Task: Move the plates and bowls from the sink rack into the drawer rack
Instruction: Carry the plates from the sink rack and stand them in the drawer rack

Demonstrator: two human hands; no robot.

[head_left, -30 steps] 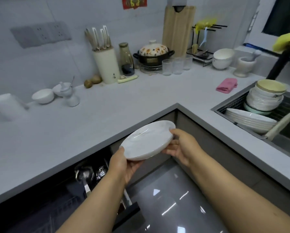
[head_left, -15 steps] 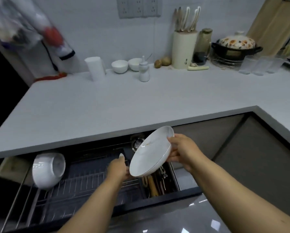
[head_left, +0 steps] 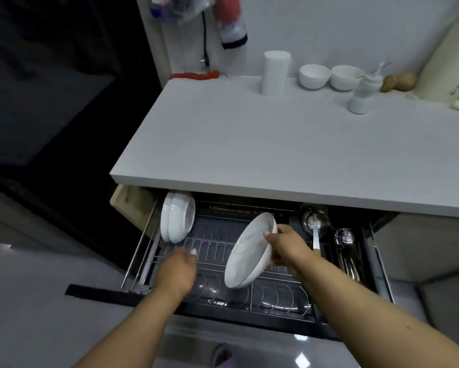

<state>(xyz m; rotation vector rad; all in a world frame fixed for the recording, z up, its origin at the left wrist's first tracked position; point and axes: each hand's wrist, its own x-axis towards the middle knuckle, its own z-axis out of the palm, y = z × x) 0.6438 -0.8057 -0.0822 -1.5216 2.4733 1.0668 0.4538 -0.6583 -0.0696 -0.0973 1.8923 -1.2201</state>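
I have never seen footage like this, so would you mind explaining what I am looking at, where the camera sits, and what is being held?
There is no machine here: a person wears a wide-angle camera on the head, looking down at their own two bare hands. Only this one view exists. The right hand grips a white plate by its rim, tilted on edge above the wire drawer rack pulled out under the countertop. The left hand holds nothing and reaches over the rack. Two white bowls already stand on edge at the rack's far left. A side compartment on the right holds ladles and cutlery. On the countertop stand a white cup, two small bowls and a white bottle.
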